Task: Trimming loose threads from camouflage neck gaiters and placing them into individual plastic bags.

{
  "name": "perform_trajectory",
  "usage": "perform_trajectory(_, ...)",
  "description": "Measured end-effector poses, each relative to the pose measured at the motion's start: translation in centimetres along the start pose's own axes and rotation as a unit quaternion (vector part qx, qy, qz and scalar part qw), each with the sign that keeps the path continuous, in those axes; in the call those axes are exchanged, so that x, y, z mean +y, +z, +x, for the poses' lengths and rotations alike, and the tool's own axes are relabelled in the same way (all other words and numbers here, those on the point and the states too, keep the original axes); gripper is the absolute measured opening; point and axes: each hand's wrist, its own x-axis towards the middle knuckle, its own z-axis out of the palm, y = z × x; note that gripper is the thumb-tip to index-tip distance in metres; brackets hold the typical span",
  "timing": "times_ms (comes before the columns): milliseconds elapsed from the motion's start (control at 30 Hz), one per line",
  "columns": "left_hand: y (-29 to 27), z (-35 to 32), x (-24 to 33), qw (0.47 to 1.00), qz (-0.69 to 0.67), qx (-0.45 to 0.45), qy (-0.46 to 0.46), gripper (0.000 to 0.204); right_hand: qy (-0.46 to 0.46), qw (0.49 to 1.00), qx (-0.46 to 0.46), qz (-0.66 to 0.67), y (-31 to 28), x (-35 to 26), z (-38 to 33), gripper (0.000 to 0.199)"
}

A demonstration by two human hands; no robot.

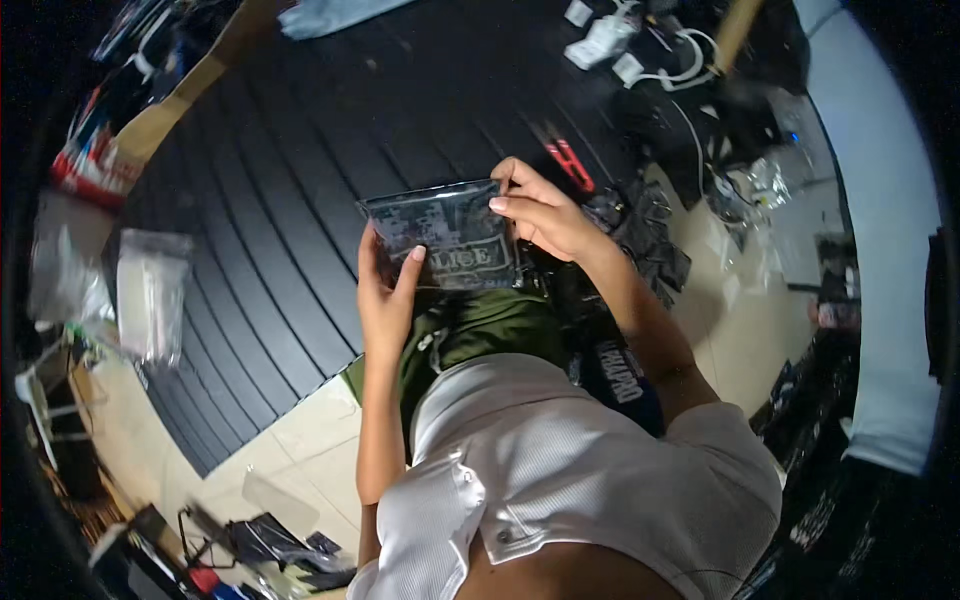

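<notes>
The flat dark packet (442,237) is held up in the air over the black ribbed mat (300,200), the left hand (385,290) propping its lower left corner, thumb pressed on its face, while the right hand (540,215) pinches its top right corner, keeping it taut.

A flat, clear plastic pouch (443,236) holding a dark camouflage-patterned patch with a pale lettered strip is being held up off the black ribbed mat, tilted slightly, its top edge glinting.
</notes>
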Motion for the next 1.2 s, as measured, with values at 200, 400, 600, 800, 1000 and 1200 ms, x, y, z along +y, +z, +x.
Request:
perform_trajectory(200,4.7,-0.9,0.3,0.961,-0.041,-0.235,-0.137,0.024,-0.005,0.976,0.056,-0.209,-3.9,-5.8,-8.8,0.052)
perform_trajectory(400,11.5,-4.6,-2.4,0.837,-0.122,-0.491,-0.21,0.04,0.08,0.964,0.075,-0.242,-13.7,-5.7,-18.1,0.036)
perform_trajectory(600,10.6,-5.8,-6.4,0.811,0.023,-0.52,-0.268,0.047,0.408,0.69,0.138,-0.582,-30.7,5.8,-23.3,0.035)
perform_trajectory(800,4.3,-3.2,-5.1,0.876,0.038,-0.41,-0.252,0.038,0.226,0.707,0.063,-0.667,-28.0,10.1,-16.1,0.03)
perform_trajectory(1000,1.4,-1.9,-1.2,0.926,-0.04,-0.326,-0.188,0.033,0.2,0.674,-0.228,-0.673,-6.9,0.5,-5.1,0.032)
perform_trajectory(1200,-4.4,-0.2,2.9,0.977,-0.112,-0.11,-0.143,0.028,0.055,0.719,-0.405,-0.562,3.8,-2.9,3.2,0.023)
